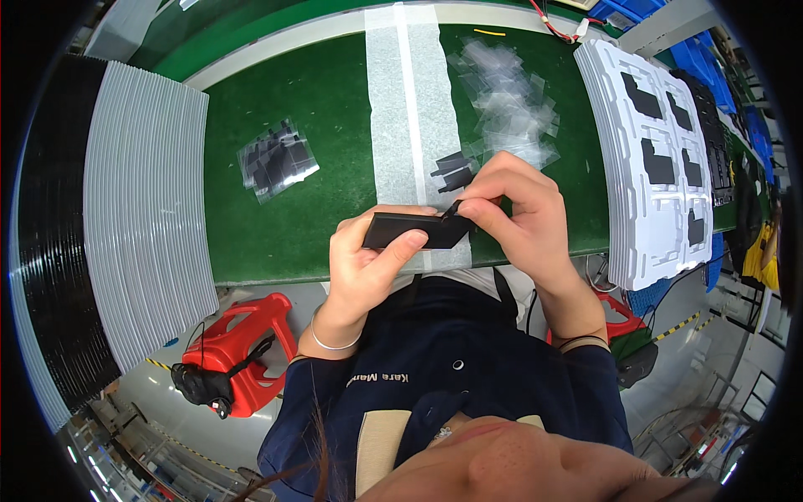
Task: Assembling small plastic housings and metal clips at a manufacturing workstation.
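My left hand (pixel 355 266) grips a flat, black rectangular piece (pixel 403 227) above the near edge of the green work surface, thumb on its near side. At the right end of that piece, my right hand (pixel 529 219) pinches a small black strip (pixel 452 209) between thumb and forefinger. The strip stands up at an angle from the piece; whether it is stuck to it I cannot tell. Just beyond my hands, black cut pieces on clear film (pixel 455 172) lie on the white paper strip (pixel 410 100). My fingers partly hide the black piece's right end.
Clear film sheets (pixel 510 105) are scattered at the back right. A pile of film with black pieces (pixel 278 161) lies left. Stacked white trays (pixel 621 167) holding black parts border the right side, tall grey stacked trays (pixel 150 209) the left. A red stool (pixel 238 360) stands below left.
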The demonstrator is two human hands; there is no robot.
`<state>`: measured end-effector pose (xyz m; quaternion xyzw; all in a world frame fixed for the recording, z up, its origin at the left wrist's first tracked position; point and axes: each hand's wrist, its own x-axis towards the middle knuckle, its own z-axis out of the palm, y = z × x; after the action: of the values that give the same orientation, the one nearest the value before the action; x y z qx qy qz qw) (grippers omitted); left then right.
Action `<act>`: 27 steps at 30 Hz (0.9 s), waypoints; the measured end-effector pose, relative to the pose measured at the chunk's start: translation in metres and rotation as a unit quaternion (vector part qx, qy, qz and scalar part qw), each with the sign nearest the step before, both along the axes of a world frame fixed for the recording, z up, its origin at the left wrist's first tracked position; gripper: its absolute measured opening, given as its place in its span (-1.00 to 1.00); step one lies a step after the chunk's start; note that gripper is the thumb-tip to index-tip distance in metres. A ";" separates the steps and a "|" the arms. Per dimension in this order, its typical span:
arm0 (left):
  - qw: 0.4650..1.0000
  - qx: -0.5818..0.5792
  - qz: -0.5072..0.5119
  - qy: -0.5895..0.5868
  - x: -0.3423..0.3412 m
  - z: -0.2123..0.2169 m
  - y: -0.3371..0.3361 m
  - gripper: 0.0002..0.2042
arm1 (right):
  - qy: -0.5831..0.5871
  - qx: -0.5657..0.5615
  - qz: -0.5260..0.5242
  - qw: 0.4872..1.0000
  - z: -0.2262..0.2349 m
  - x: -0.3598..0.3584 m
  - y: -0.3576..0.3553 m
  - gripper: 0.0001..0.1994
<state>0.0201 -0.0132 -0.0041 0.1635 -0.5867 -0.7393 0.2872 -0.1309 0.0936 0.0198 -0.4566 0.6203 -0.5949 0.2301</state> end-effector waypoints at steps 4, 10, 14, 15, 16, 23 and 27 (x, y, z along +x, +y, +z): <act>0.999 -0.023 -0.018 -0.039 0.000 0.002 0.001 -0.84 | 0.018 0.016 0.011 1.000 -0.001 0.000 -0.002 -0.90; 0.991 0.120 0.056 0.020 -0.004 0.001 0.011 -0.81 | -0.172 -0.021 0.053 0.984 -0.005 -0.009 -0.001 -0.69; 0.991 0.118 0.051 0.029 -0.003 0.000 0.010 -0.80 | -0.213 -0.008 0.071 0.974 -0.011 -0.009 0.005 -0.57; 0.990 0.126 0.049 0.027 -0.003 0.001 0.010 -0.79 | -0.213 -0.009 0.071 0.974 -0.010 -0.007 0.006 -0.57; 0.990 0.134 0.047 0.025 -0.003 0.002 0.011 -0.79 | -0.208 -0.019 0.068 0.976 -0.010 -0.006 0.005 -0.61; 0.978 0.198 -0.005 0.072 -0.003 -0.001 0.008 -0.81 | -0.062 -0.034 0.000 0.997 -0.009 0.000 0.005 -0.90; 0.992 0.112 0.008 0.054 -0.011 -0.002 0.020 -0.79 | -0.055 -0.044 -0.009 0.997 -0.012 -0.003 0.019 -0.88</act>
<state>0.0089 0.0073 -0.0061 0.1596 -0.4824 -0.8058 0.3043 -0.1338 0.1127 0.0083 -0.4272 0.5842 -0.6477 0.2382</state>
